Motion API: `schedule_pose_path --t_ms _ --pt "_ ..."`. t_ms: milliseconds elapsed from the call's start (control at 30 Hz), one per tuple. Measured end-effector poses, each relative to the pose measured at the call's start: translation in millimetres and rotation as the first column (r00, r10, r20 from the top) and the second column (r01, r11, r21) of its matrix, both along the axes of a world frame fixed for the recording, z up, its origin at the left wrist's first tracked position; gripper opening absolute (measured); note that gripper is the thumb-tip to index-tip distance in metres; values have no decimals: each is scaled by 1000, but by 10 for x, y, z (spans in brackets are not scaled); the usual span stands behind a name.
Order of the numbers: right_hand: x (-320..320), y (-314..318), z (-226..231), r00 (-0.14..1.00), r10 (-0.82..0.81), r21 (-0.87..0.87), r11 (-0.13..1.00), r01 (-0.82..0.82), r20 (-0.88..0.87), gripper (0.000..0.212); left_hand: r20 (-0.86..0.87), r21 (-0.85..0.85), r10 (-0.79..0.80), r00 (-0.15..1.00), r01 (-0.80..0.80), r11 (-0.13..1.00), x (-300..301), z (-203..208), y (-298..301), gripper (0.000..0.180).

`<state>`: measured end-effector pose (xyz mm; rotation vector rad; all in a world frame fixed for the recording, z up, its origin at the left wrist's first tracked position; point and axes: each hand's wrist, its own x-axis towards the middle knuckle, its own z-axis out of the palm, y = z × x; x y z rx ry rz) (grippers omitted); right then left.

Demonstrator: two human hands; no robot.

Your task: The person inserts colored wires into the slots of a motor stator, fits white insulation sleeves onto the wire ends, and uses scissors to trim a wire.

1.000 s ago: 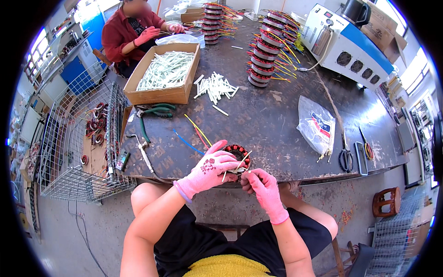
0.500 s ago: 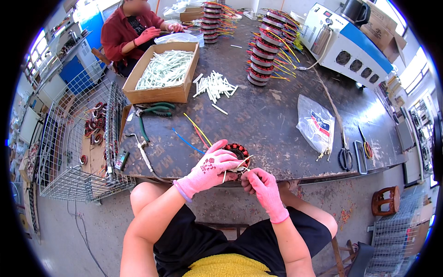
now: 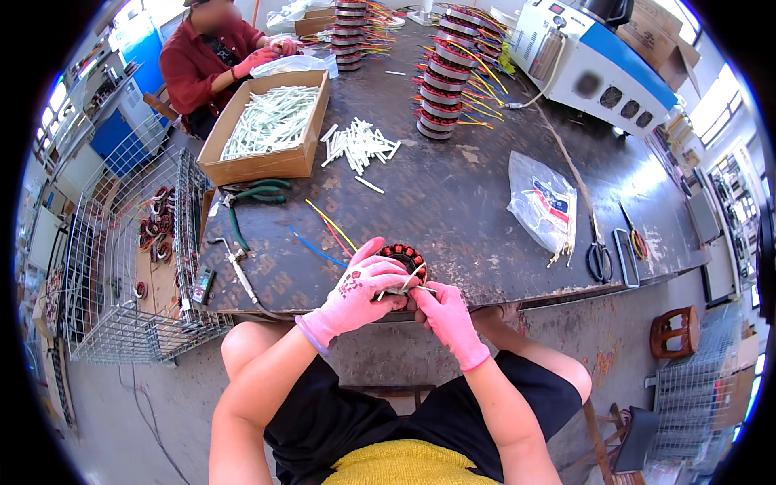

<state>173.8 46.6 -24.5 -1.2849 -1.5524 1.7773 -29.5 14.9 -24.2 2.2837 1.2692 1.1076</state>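
Observation:
A round motor stator (image 3: 415, 253) with red-orange windings and a dark core is at the table's near edge. My left hand (image 3: 353, 291), in a pink glove, is closed on its near left side, covering much of it. Yellow, red and blue lead wires (image 3: 330, 257) run out from it to the upper left. At its near rim, thin whitish strands or sleeves (image 3: 414, 276) stick out between my hands. My right hand (image 3: 447, 318), also pink-gloved, pinches the end of one against the stator; its fingertips are partly hidden.
A cardboard box (image 3: 295, 167) of white tubes stands far left, a loose tube pile (image 3: 360, 145) beside it. Pliers (image 3: 260, 191) and a torch-like tool (image 3: 241, 275) lie left. Stator stacks (image 3: 440, 97), a machine (image 3: 598, 73), a plastic bag (image 3: 543, 206) and scissors (image 3: 599, 260) occupy the right. A co-worker (image 3: 194, 69) sits far left.
The whole view has shifted a little, with the table things now slightly left. My right hand has drawn closer to my left at the stator's rim.

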Motion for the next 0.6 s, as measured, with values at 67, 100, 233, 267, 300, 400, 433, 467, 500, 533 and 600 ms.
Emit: schedule_pose_path --t_ms 67,100,233,267,300,400,433,467,500,533,600 --pt "-25 -20 165 992 8 57 998 -15 127 23 27 -23 22 999 -21 1000 -32 -11 -35 40" --pt "-33 -32 219 982 8 84 996 -25 190 21 39 -35 32 999 -31 999 -52 -17 -54 39" --pt "87 -21 235 993 -68 426 899 101 -92 12 62 2 54 997 -54 999 30 51 -1 33" --pt "70 14 235 998 -24 559 827 50 -53 14 75 18 85 994 -86 996 67 45 19 29" --pt "57 29 218 1000 11 677 736 -4 -6 17 62 2 120 991 -120 993 91 21 9 27" --pt "-30 96 169 1000 4 778 629 12 -19 11 91 2 210 974 -211 978 200 43 20 18" --pt "-54 119 133 1000 -9 824 566 25 -24 9 114 16 250 962 -253 967 232 -29 44 15" --pt "-85 106 124 998 -19 796 603 60 -61 8 101 29 265 959 -269 963 244 -49 31 15" --pt "-100 101 133 995 -28 764 638 94 -98 7 90 42 282 955 -287 957 261 -48 37 14" --pt "-111 83 189 979 -10 574 809 126 -201 7 92 56 290 953 -296 954 285 -52 30 15" --pt "-112 58 436 953 -75 425 883 200 -293 6 107 92 311 944 -320 943 293 -64 36 17"
